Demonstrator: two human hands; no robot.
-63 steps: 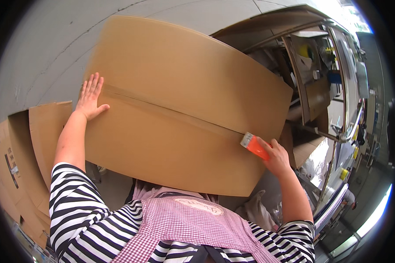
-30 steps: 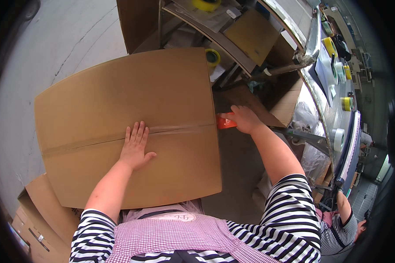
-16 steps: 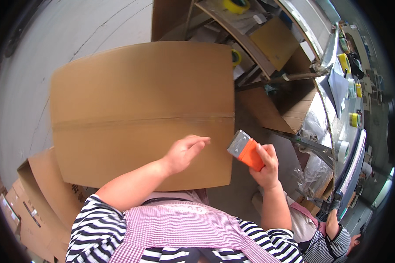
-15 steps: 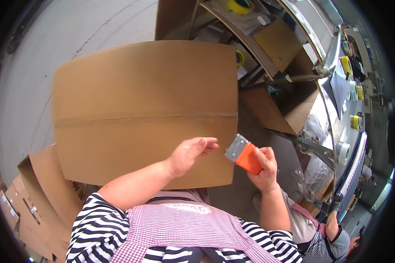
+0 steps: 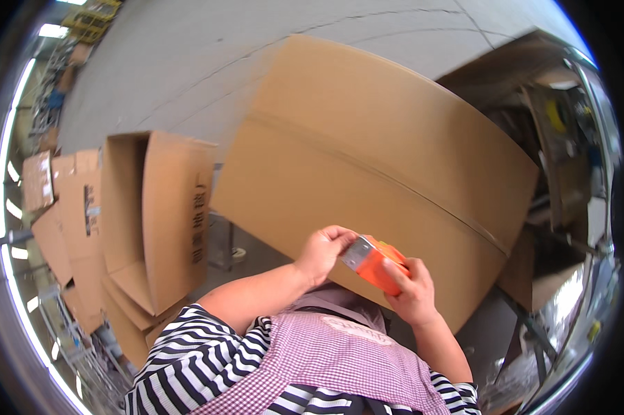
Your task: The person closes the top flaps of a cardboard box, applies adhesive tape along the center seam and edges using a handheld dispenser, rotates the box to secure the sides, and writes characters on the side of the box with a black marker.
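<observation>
An orange tape dispenser [image 5: 377, 263] with a grey metal end is gripped in my right hand [image 5: 414, 294]. My left hand [image 5: 326, 254] is at that metal end, its thumb and fingers pinched together. Whatever lies between those fingertips is too small to make out. Both hands are above the near edge of a large, closed cardboard box [image 5: 367, 131]. Across the top of the box runs a straight seam, slanting down to the right.
Opened and folded cartons [image 5: 177, 221] stand to the left of the large box. At the right is a cluttered shelf [image 5: 554, 152] with a yellow tape roll [image 5: 555, 116]. Grey concrete floor [image 5: 208, 34] stretches beyond the box.
My view has swung to the left, so the box appears turned and more cartons show. My left hand, open before, has come to the dispenser's metal end and closed its fingers there.
</observation>
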